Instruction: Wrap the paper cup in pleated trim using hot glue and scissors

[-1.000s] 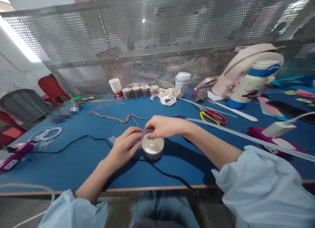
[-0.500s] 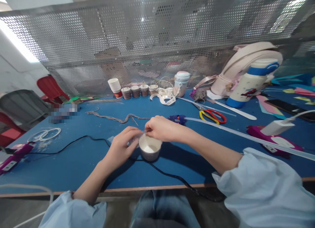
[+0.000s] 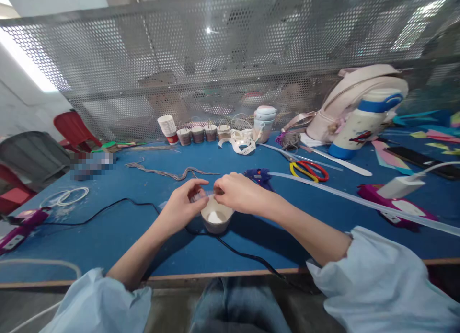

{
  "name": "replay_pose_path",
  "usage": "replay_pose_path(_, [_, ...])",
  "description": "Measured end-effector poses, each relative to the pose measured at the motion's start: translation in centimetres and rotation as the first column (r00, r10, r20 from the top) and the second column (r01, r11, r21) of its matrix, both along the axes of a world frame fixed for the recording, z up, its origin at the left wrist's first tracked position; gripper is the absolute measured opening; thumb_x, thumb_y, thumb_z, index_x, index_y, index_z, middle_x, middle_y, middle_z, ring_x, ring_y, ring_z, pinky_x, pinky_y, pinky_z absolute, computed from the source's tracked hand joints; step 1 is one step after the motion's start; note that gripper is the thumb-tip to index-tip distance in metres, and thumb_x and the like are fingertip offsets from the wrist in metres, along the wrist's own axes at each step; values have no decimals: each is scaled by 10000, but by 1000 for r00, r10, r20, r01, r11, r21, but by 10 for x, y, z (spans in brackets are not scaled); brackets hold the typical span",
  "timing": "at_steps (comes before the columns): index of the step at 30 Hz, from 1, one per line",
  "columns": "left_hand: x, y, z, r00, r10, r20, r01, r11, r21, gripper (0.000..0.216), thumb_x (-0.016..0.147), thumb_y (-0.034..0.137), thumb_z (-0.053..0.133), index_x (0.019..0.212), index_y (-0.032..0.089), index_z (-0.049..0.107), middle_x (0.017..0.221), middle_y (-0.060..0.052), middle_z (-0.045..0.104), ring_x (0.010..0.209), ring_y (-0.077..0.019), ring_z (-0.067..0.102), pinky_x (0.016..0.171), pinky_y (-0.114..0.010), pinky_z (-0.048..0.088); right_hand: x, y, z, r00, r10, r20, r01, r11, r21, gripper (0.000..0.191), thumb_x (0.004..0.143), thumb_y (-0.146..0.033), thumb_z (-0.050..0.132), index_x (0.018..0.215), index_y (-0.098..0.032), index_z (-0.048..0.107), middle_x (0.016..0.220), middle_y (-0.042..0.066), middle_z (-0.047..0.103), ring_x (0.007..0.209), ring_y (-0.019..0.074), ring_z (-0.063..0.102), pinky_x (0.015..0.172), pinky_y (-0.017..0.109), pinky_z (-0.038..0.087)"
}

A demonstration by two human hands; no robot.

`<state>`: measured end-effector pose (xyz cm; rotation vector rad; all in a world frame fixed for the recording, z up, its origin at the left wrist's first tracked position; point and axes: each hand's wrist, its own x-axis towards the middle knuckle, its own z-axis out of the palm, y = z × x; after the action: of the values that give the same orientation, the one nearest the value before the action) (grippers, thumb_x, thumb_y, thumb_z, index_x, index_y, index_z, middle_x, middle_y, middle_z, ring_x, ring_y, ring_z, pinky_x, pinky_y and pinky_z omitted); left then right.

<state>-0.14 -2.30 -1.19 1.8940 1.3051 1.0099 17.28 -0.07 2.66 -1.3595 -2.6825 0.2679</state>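
A small pale cup (image 3: 216, 222), greyish outside and cream inside, stands upright on the blue table in front of me. At its left rim, my left hand (image 3: 182, 201) is curled, with a blurred translucent piece (image 3: 197, 197) between thumb and fingers. My right hand (image 3: 237, 191) reaches across the far right rim with its fingertips pinched together; whatever they hold is too small to make out. Just beyond my right hand lies a blue glue gun (image 3: 259, 176) with a long clear glue stick (image 3: 323, 191) running from its back.
Several brown-wrapped cups (image 3: 197, 135) and a stack of paper cups (image 3: 166, 125) line the back. Scissors (image 3: 308, 171), twine (image 3: 172, 173), a bottle (image 3: 361, 127) and a purple power strip (image 3: 391, 206) lie around. A black cable (image 3: 247, 254) passes beside the cup.
My left hand has shifted slightly up and its fingers have lifted at the rim. The right hand has moved slightly right and down. The cup appears a little further left.
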Motion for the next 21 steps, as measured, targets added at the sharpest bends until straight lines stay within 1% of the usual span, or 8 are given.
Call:
replay_pose_path(2, [2,1,2,999,21,-29,-22,1000,-5,304,736,258,583,1013,142,627,756,-17,624,684,-144,570,628,-260,465,2,1,2,1000,26,3,-26,999,-33,156,770,-210,560,812,-165,703,838,98,726,770,217,647,560,260,327])
replay_pose_path(5, [2,4,2,996,41,-74,-42,999,-6,274,730,258,568,966,148,652,792,-29,651,708,-152,577,645,-264,460,7,3,3,998,65,-26,-67,993,-93,117,739,-229,603,790,-171,692,774,54,714,709,176,618,553,241,325])
replay_pose_path(9, [0,7,1,993,50,-105,-51,999,-5,249,726,269,564,923,155,666,789,-24,661,681,-145,563,617,-254,443,10,4,3,992,58,-109,-71,991,-116,124,760,-222,575,766,-166,686,730,42,697,666,153,580,548,237,321])
replay_pose_path(12, [1,6,2,992,55,-113,-55,998,6,226,726,278,565,889,158,664,756,-18,657,648,-139,548,594,-250,433,6,3,1,995,23,-99,-33,995,-97,160,793,-267,570,768,-172,697,745,54,704,672,164,591,545,241,327])
replay_pose_path(15, [2,5,2,994,38,-99,-36,999,20,203,726,282,565,859,159,657,747,-17,653,643,-137,544,586,-246,431,0,3,-2,997,-22,-71,20,999,-41,184,822,-294,578,829,-178,720,836,89,725,743,202,631,560,253,337])
replay_pose_path(17, [2,5,0,995,31,-91,-28,999,38,188,729,274,560,846,161,653,753,-17,651,656,-137,545,596,-245,432,-4,3,-5,997,-27,-69,27,1000,-7,193,842,-289,574,853,-172,727,874,111,727,783,223,643,576,264,342])
replay_pose_path(19, [2,5,-1,996,37,-87,-33,998,47,175,730,263,554,837,161,649,750,-14,646,658,-133,541,601,-243,430,-6,4,-8,997,-22,-77,23,1000,12,192,859,-272,568,861,-167,729,882,116,724,791,224,642,588,268,344])
replay_pose_path(21, [2,5,-3,995,52,-81,-49,998,41,176,726,258,555,841,159,645,736,-9,634,645,-129,533,593,-239,424,-3,6,-9,996,-16,-82,18,1000,17,191,857,-290,585,830,-164,727,833,95,715,750,202,627,577,263,337])
